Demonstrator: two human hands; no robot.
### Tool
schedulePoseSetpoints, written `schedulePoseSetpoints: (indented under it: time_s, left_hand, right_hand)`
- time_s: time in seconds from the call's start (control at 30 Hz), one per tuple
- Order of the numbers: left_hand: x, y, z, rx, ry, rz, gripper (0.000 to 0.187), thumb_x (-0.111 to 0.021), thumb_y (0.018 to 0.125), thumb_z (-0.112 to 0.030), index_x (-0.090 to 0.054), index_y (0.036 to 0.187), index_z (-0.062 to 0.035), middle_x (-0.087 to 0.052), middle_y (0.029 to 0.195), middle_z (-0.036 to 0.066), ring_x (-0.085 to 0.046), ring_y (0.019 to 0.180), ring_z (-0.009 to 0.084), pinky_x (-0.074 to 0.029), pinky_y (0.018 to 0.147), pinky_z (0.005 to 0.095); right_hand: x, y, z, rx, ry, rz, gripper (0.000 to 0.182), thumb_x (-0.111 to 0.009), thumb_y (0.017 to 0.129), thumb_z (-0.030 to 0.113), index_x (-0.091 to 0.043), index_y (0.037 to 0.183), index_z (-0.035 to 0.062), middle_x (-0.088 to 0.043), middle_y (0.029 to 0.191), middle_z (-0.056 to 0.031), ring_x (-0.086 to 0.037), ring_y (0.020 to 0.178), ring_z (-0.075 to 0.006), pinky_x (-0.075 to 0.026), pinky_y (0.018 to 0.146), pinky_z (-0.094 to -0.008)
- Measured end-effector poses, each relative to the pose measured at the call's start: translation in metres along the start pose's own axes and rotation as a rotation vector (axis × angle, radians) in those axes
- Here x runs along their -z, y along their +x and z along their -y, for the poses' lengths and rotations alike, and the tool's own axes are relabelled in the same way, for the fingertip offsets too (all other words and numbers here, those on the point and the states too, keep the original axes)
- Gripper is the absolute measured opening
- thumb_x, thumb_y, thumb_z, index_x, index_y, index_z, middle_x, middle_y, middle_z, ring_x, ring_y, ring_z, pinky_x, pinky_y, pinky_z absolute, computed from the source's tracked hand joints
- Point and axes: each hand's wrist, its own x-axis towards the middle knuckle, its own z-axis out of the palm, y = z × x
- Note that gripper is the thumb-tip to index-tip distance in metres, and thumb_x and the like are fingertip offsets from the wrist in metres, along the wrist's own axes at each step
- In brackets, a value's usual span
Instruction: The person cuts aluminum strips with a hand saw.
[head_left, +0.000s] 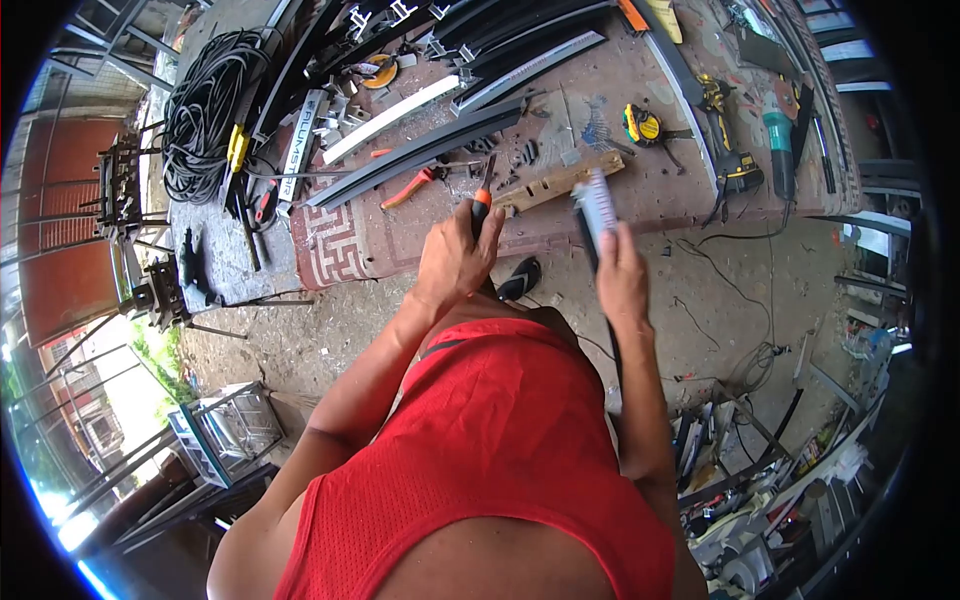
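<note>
My left hand (455, 255) is closed around the orange and black handle of a screwdriver (482, 197), its shaft pointing up over the carpeted table (400, 250). A wooden block (560, 185) with dark notches lies just right of the screwdriver. My right hand (623, 275) grips a pale profile with printed lettering (599, 205), blurred at its top end, which overlaps the block's right part. A long dark edge runs down beside this profile, past the table's front edge. Red-handled pliers (410, 187) lie left of the screwdriver.
Dark and white profiles (395, 118) lie across the table. A coiled black cable (215, 110) is at the back left. To the right are a tape measure (643, 125), a yellow drill (735, 170) and a teal grinder (780, 140). Scrap metal (770, 520) fills the lower right.
</note>
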Motion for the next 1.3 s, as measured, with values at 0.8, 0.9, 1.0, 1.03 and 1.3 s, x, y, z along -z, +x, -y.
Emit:
schedulePoseSetpoints:
  time_s: [0.8, 0.9, 1.0, 1.03, 1.3]
  left_hand:
    - [-0.029, 0.016, -0.049, 0.399, -1.071, -0.032, 0.04, -0.073, 0.091, -0.036, -0.058, 0.102, -0.0014, -0.06, 0.064, 0.008, -0.061, 0.048, 0.0182, -0.051, 0.035, 0.0325]
    - [-0.044, 0.018, -0.032, 0.508, -1.083, 0.03, 0.045, -0.073, 0.09, -0.04, -0.055, 0.107, -0.0024, -0.06, 0.064, 0.01, -0.061, 0.048, 0.0195, -0.052, 0.034, 0.0345]
    - [-0.049, 0.011, -0.038, 0.527, -1.063, 0.073, 0.045, -0.073, 0.089, -0.042, -0.057, 0.1, -0.0024, -0.06, 0.064, 0.008, -0.06, 0.048, 0.0185, -0.05, 0.033, 0.0339]
    - [-0.047, 0.01, -0.035, 0.531, -1.049, 0.127, 0.045, -0.074, 0.089, -0.043, -0.057, 0.098, -0.0024, -0.06, 0.063, 0.008, -0.06, 0.048, 0.0179, -0.049, 0.034, 0.0328]
    - [-0.045, 0.048, 0.047, -0.078, -0.244, -0.024, 0.059, -0.087, 0.072, -0.05, -0.06, 0.093, -0.0018, -0.06, 0.066, 0.01, -0.062, 0.058, 0.0251, -0.052, 0.058, 0.0367]
  right_hand:
    - [0.032, -0.112, -0.041, -0.831, 0.693, 0.121, 0.052, -0.066, 0.096, 0.048, -0.056, 0.101, -0.002, -0.062, 0.089, -0.0086, -0.063, 0.087, -0.0227, -0.053, 0.079, -0.0418]
    - [0.043, -0.087, 0.034, -0.099, -0.006, -0.251, 0.044, -0.088, 0.074, 0.029, -0.057, 0.096, 0.0076, -0.064, 0.09, -0.0093, -0.063, 0.082, -0.0311, -0.051, 0.074, -0.0413]
    - [0.049, -0.046, 0.066, 0.202, -0.111, -0.182, 0.066, -0.09, 0.069, 0.032, -0.058, 0.122, 0.0111, -0.066, 0.101, -0.0142, -0.065, 0.091, -0.0381, -0.052, 0.081, -0.0455]
    - [0.046, -0.036, 0.067, 0.204, -0.079, -0.085, 0.073, -0.09, 0.068, 0.034, -0.057, 0.129, 0.0116, -0.067, 0.103, -0.0157, -0.065, 0.095, -0.0397, -0.052, 0.082, -0.0464]
    - [-0.008, -0.022, -0.017, 0.043, 0.04, 0.279, 0.068, -0.081, 0.078, 0.051, -0.054, 0.116, 0.0027, -0.069, 0.1, -0.0266, -0.066, 0.093, -0.0472, -0.053, 0.077, -0.0523]
